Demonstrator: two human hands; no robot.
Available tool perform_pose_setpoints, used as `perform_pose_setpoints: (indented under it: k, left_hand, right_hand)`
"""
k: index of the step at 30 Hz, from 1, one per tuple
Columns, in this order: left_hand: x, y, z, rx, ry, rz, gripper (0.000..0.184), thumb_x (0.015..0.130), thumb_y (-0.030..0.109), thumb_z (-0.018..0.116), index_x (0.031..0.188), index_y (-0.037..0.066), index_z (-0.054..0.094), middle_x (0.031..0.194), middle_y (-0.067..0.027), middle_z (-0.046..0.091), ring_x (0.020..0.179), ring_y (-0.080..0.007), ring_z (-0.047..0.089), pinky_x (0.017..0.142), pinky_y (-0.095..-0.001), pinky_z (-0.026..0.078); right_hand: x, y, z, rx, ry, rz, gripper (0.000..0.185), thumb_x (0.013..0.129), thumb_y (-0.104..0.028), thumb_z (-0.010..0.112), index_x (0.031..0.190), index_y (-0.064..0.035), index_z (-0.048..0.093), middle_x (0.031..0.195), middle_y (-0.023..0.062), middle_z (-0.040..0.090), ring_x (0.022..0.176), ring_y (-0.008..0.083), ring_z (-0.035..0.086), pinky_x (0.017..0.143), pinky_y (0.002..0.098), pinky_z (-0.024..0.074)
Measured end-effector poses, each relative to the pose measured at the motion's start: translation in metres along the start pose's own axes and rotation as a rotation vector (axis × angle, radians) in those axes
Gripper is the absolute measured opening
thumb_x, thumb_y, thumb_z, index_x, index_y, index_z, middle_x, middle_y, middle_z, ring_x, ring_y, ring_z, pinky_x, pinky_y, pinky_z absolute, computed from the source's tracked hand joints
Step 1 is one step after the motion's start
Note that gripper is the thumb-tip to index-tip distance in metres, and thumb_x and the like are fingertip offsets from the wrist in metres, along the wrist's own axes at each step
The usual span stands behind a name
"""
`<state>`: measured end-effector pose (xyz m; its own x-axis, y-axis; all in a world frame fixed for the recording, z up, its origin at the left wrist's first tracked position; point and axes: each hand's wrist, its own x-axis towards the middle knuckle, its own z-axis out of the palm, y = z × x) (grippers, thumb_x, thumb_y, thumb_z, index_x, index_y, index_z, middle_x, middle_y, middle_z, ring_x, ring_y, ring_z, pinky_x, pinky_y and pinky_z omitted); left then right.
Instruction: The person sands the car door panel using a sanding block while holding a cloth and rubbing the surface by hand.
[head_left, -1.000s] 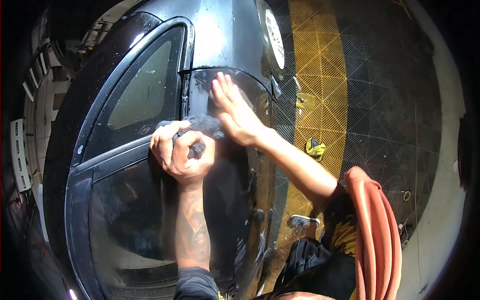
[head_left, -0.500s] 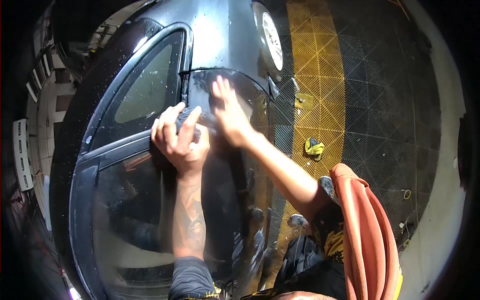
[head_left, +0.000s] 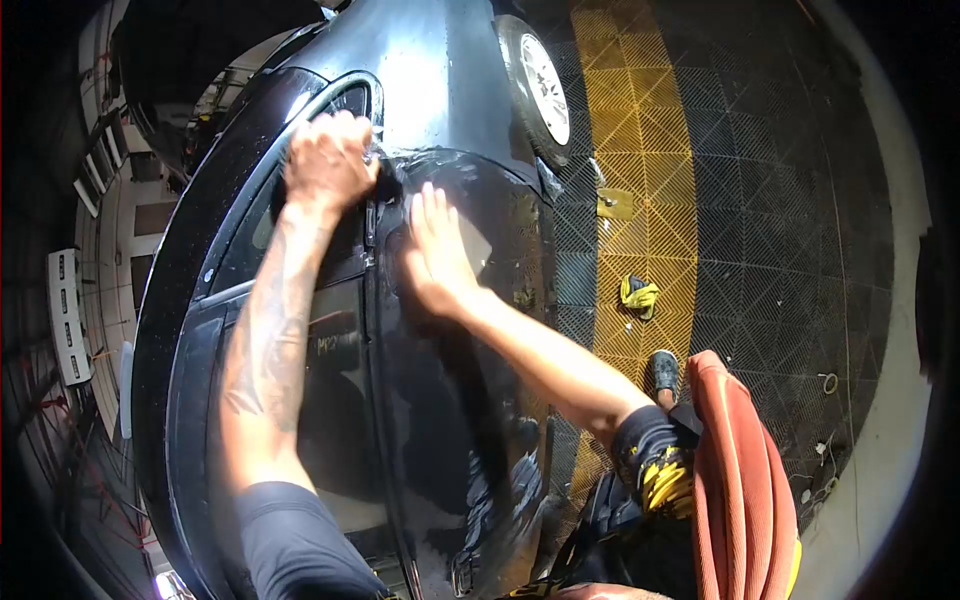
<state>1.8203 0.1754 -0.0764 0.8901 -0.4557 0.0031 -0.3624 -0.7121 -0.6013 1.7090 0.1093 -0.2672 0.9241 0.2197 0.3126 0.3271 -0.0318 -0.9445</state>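
Observation:
My left hand (head_left: 330,165) is curled against the rear window (head_left: 265,235) of a dark car (head_left: 440,400), near the corner of its frame. Its fingers are bunched; the dark, fuzzy cloth seen under them half a second ago is mostly hidden by the hand. My right hand (head_left: 440,250) lies flat on the dark door panel below the window line, fingers stretched out and nothing held. Pale smears mark the glossy paint around the door's edge.
A rear wheel (head_left: 543,90) stands beyond the door. A yellow strip (head_left: 640,120) crosses the dark tiled floor, with a yellow-and-black cloth (head_left: 638,297) lying on it. An orange towel (head_left: 735,470) hangs over my right side. A white rack-like unit (head_left: 68,315) is at far left.
My left hand has moved up and left from the door edge onto the window frame, and its fingers have closed in. My right hand has shifted slightly down the panel.

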Motion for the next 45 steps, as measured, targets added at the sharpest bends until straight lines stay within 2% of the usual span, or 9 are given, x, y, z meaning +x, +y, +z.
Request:
perform_pose_setpoints:
  k: [5, 7, 13, 16, 20, 27, 31, 38, 45]
  left_hand:
    - [-0.015, -0.055, -0.052, 0.021, 0.12, 0.183, 0.024, 0.072, 0.021, 0.078, 0.085, 0.008, 0.061, 0.087, -0.0072, 0.059, 0.088, -0.0262, 0.06, 0.081, -0.0401, 0.047]
    - [-0.026, -0.075, -0.072, 0.013, 0.166, 0.295, 0.026, 0.072, 0.02, 0.079, 0.087, 0.007, 0.061, 0.089, -0.0073, 0.057, 0.089, -0.0261, 0.058, 0.083, -0.0402, 0.046]
    - [-0.086, -0.122, -0.119, -0.073, 0.164, 0.357, 0.032, 0.06, 0.011, 0.082, 0.084, 0.007, 0.061, 0.096, -0.0086, 0.06, 0.095, -0.0287, 0.061, 0.091, -0.0458, 0.046]
    - [-0.094, -0.135, -0.122, -0.17, 0.235, 0.372, 0.032, 0.059, 0.012, 0.082, 0.082, 0.008, 0.061, 0.095, -0.0081, 0.062, 0.091, -0.0283, 0.062, 0.088, -0.0451, 0.046]
    - [-0.095, -0.144, -0.12, -0.287, 0.298, 0.387, 0.031, 0.06, 0.011, 0.082, 0.082, 0.009, 0.06, 0.093, -0.0077, 0.061, 0.09, -0.0286, 0.061, 0.087, -0.0445, 0.046]
    - [-0.079, -0.148, -0.112, -0.376, 0.363, 0.349, 0.028, 0.064, 0.013, 0.08, 0.082, 0.009, 0.059, 0.092, -0.0078, 0.061, 0.089, -0.0284, 0.062, 0.086, -0.0426, 0.046]
    - [-0.075, -0.151, -0.111, -0.441, 0.35, 0.281, 0.027, 0.065, 0.013, 0.08, 0.078, 0.009, 0.056, 0.089, -0.0077, 0.06, 0.088, -0.0281, 0.061, 0.085, -0.0416, 0.046]
    - [-0.054, -0.141, -0.103, -0.426, 0.336, 0.289, 0.028, 0.063, 0.009, 0.08, 0.078, 0.008, 0.057, 0.087, -0.0077, 0.059, 0.085, -0.0286, 0.06, 0.082, -0.041, 0.045]
    - [-0.047, -0.137, -0.096, -0.425, 0.291, 0.317, 0.03, 0.062, 0.006, 0.08, 0.081, 0.008, 0.057, 0.087, -0.0078, 0.058, 0.084, -0.0286, 0.06, 0.08, -0.0418, 0.046]
  right_hand:
    - [0.053, -0.019, 0.023, -0.045, 0.151, 0.193, 0.075, 0.093, -0.02, 0.049, 0.151, 0.0154, 0.019, 0.16, 0.037, 0.012, 0.15, 0.052, 0.009, 0.123, 0.0569, 0.01]
    - [0.037, -0.034, 0.032, -0.088, 0.067, 0.182, 0.076, 0.092, -0.022, 0.051, 0.151, 0.0154, 0.02, 0.161, 0.0369, 0.01, 0.151, 0.052, 0.008, 0.123, 0.0577, 0.0088]
    - [0.088, -0.032, 0.034, -0.075, 0.195, 0.351, 0.077, 0.094, -0.028, 0.045, 0.152, 0.0156, 0.018, 0.162, 0.0361, 0.008, 0.151, 0.0512, 0.005, 0.123, 0.0583, 0.0062]
    - [0.074, -0.051, 0.038, -0.116, 0.055, 0.402, 0.075, 0.096, -0.027, 0.041, 0.152, 0.0162, 0.015, 0.162, 0.0359, 0.005, 0.152, 0.0508, 0.004, 0.122, 0.0596, 0.0052]
    - [0.105, -0.036, 0.038, -0.146, 0.215, 0.504, 0.075, 0.098, -0.03, 0.04, 0.152, 0.0164, 0.018, 0.161, 0.0374, 0.01, 0.15, 0.052, 0.01, 0.121, 0.0604, 0.0113]
    - [0.108, -0.035, 0.039, -0.152, 0.229, 0.599, 0.073, 0.099, -0.032, 0.037, 0.151, 0.0162, 0.02, 0.161, 0.0368, 0.011, 0.151, 0.0506, 0.008, 0.121, 0.0599, 0.01]
    - [0.074, -0.061, 0.047, -0.146, 0.115, 0.453, 0.074, 0.097, -0.026, 0.043, 0.152, 0.0154, 0.018, 0.163, 0.0349, 0.006, 0.152, 0.05, 0.005, 0.122, 0.0593, 0.0054]
    - [0.043, -0.04, 0.026, -0.073, 0.007, 0.188, 0.075, 0.094, -0.019, 0.048, 0.155, 0.0104, 0.014, 0.163, 0.0337, 0.006, 0.152, 0.0492, 0.005, 0.123, 0.0575, 0.0095]
    - [0.046, -0.047, 0.024, -0.024, 0.012, 0.32, 0.075, 0.094, -0.019, 0.046, 0.155, 0.0103, 0.014, 0.163, 0.0331, 0.004, 0.153, 0.0482, 0.003, 0.123, 0.0565, 0.007]
